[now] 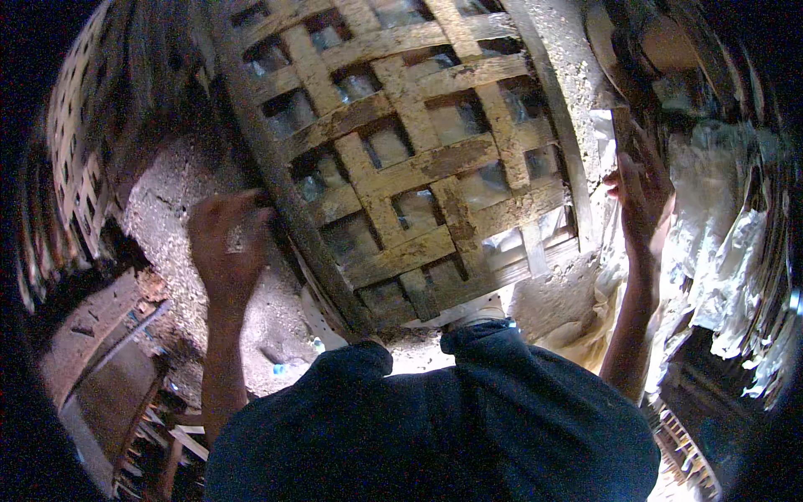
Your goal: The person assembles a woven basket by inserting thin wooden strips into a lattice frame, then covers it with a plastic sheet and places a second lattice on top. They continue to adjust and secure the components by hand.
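Note:
A large woven bamboo-strip rack (418, 159) with dark side rails fills the middle, tilted in front of my body. Through its square gaps, shiny, clear sheet-like material shows in places. My left hand (230, 243) is beside the rack's left rail, its fingers curled and smeared by motion; whether it touches the rail cannot be told. Off the right rail, my right hand (642, 197) is raised with its fingers apart and nothing seen in it. The rack's underside is hidden.
Crumpled whitish plastic sheeting (715, 243) hangs at the right. Another woven panel (74, 134) stands at the far left. Weathered boards (100, 335) lie at lower left, and broken slats (682, 448) at lower right. The rough grey floor (171, 217) carries small litter.

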Action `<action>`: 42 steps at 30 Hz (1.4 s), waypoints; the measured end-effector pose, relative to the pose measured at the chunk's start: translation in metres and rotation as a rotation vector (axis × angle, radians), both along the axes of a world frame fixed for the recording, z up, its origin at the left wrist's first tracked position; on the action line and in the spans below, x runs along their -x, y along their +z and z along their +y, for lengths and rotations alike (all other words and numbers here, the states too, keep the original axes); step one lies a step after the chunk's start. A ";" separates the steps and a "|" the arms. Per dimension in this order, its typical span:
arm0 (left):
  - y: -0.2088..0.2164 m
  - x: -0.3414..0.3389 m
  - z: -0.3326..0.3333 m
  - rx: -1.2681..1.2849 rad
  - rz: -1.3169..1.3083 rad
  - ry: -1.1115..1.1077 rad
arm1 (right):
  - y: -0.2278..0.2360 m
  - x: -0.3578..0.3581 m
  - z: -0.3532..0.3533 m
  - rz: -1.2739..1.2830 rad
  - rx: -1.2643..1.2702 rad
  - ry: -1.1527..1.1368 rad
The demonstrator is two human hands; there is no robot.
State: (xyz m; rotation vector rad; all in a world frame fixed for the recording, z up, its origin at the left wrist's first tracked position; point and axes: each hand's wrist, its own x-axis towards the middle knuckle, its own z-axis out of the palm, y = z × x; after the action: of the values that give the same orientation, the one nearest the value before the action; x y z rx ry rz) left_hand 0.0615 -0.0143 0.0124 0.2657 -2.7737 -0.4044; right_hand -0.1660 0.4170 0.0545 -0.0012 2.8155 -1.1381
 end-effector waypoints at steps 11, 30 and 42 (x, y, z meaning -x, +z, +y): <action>0.044 0.164 0.172 -0.069 -0.239 -0.797 | 0.006 -0.003 -0.004 -0.049 0.196 -0.160; 0.010 0.148 0.263 0.042 0.037 -0.470 | -0.029 0.045 -0.008 -0.192 0.681 -0.160; -0.020 0.139 0.267 -0.183 0.173 -0.579 | -0.062 0.027 -0.040 -0.387 0.792 -0.197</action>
State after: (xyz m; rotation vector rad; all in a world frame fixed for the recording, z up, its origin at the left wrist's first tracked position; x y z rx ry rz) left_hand -0.0774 0.2523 -0.0074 -0.5220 -2.5997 -0.7774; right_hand -0.1935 0.3775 -0.0073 0.3876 1.9172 -1.9625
